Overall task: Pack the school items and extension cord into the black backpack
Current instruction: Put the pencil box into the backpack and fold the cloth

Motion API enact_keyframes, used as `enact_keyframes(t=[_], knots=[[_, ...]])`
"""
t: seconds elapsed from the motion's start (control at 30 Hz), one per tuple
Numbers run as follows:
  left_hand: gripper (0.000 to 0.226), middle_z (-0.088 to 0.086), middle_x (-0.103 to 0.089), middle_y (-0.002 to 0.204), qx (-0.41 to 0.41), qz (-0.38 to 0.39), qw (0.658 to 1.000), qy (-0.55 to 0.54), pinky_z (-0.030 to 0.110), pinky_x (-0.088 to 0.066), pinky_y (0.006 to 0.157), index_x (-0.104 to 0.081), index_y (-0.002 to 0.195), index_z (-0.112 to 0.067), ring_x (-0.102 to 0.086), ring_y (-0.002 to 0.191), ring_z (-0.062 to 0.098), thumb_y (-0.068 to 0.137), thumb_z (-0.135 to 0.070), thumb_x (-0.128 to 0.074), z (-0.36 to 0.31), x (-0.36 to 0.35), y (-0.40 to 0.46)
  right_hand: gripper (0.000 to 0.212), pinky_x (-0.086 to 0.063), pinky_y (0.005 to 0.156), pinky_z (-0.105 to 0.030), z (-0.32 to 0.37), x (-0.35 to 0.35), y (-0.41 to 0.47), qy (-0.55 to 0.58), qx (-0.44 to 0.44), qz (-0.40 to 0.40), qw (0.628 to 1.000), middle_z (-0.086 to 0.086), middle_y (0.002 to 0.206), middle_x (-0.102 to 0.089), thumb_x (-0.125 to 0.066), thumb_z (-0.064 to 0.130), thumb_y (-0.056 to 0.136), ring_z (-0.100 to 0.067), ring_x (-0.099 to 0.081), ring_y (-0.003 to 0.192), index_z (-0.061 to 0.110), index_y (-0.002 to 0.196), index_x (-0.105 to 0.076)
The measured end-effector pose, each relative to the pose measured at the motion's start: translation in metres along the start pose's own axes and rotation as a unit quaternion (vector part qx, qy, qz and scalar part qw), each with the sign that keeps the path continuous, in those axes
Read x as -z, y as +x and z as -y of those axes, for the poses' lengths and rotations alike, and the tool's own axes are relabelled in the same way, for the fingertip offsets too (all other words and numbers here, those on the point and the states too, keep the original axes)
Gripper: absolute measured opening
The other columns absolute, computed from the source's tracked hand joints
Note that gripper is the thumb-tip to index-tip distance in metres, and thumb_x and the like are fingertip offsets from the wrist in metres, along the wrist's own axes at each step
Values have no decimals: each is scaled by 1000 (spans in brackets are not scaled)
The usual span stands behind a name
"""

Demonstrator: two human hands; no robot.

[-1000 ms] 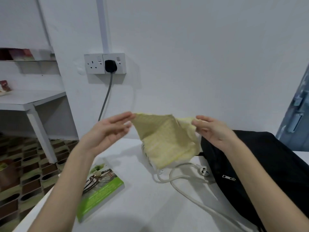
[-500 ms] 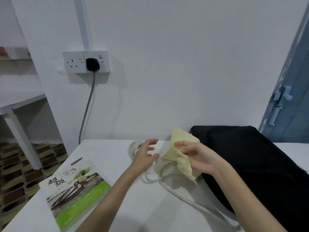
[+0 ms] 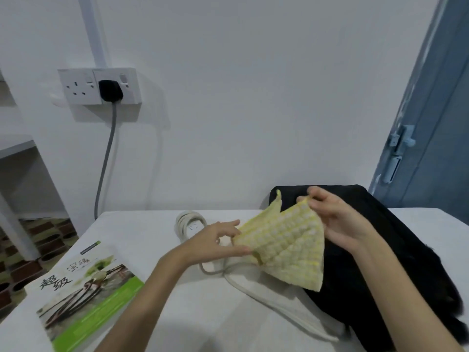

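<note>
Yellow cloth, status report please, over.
Both hands pinch the yellow cloth: right hand top corner, left hand left edge. Black backpack behind, extension cord and book unpacked.

White wall [image 3: 253, 85] w/ socket [image 3: 99, 86]; blue door [image 3: 436, 123] rt.

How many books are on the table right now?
1. A single book with a green cover lies flat at the table's near left corner, apart from both hands. Others could be hidden inside the black backpack.

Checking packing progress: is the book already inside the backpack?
No, the book lies flat on the table, left of the black backpack.
</note>
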State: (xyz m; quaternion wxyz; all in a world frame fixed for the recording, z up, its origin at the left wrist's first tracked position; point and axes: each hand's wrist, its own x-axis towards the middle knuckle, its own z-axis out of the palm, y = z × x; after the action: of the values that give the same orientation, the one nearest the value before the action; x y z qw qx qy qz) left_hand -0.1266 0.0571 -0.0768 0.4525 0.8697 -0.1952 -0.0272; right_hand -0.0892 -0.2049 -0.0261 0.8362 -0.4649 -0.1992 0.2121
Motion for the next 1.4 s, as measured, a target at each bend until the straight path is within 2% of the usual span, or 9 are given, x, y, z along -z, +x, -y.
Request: enact_keyframes(t=[0.1,0.27,0.4,0.53,0.7,0.93,1.03,1.13,1.4], knots=[[27,-24,-60,118,-2,2,999,47,29,-11,115,-68,72,-39,-24,129,-19,59,-64,-69,-7,25,-15,46,-53,52,-22,10,1,4,104,32,-54,993,-2,68,-61,-91,4,35,-11,-62,53,16,69,-64],[31,-27,-60,113,56,27,995,75,3,-28,95,-70,100,-23,-44,110,-20,72,-33,-79,-11,64,-44,58,-54,50,-23,21,17,12,206,69,-122,968,2,60,-63,-86,-2,31,-7,-62,48,17,78,-57],[48,-44,-46,115,125,22,987,94,-1,-24,89,-66,106,-37,-29,108,-35,62,-55,-75,3,96,-66,50,-56,54,-26,20,28,22,133,45,-136,981,5,62,-65,-89,13,43,-8,-67,59,17,79,-53],[30,-14,-69,104,127,-10,990,65,12,-40,87,-70,94,-30,-58,103,-4,73,-52,-70,9,117,-86,66,-58,54,-35,15,44,29,113,49,-218,968,0,73,-67,-95,18,32,-13,-69,67,13,91,-66],[35,-10,-65,67,128,-138,977,102,13,-41,61,-67,74,-33,-52,59,1,89,-3,-57,28,122,-94,9,-57,55,-25,7,48,36,39,70,-244,966,2,85,-56,-50,18,94,-8,-63,70,16,91,-59],[33,0,-61,69,-25,-374,911,-174,16,-41,53,-64,82,-6,-49,55,11,92,10,-38,23,114,-102,40,-55,71,-28,1,-8,6,-227,-83,58,969,-19,103,-70,-88,30,56,-23,-69,91,12,85,-68],[57,-5,-58,66,-72,-404,876,-254,17,-41,61,-58,53,-19,-49,66,11,80,19,-27,20,114,-103,10,-48,81,-24,-14,-56,-5,-306,-187,366,859,-36,102,-63,-61,6,86,-20,-65,83,4,95,-57],[25,-7,-51,65,-104,-415,843,-325,24,-33,65,-47,45,-23,-44,66,11,63,-5,-48,16,116,-106,14,-47,73,-21,-25,-84,-6,-333,-258,541,728,-50,95,-53,-51,5,87,-10,-66,74,4,100,-52],[15,-6,-59,84,-89,-292,894,-327,29,-37,76,-49,46,-23,-51,83,18,55,-16,-59,-5,87,-90,15,-46,72,-14,-53,-113,28,-364,-12,205,908,-8,85,-72,-71,1,78,-3,-61,73,15,82,-73]])
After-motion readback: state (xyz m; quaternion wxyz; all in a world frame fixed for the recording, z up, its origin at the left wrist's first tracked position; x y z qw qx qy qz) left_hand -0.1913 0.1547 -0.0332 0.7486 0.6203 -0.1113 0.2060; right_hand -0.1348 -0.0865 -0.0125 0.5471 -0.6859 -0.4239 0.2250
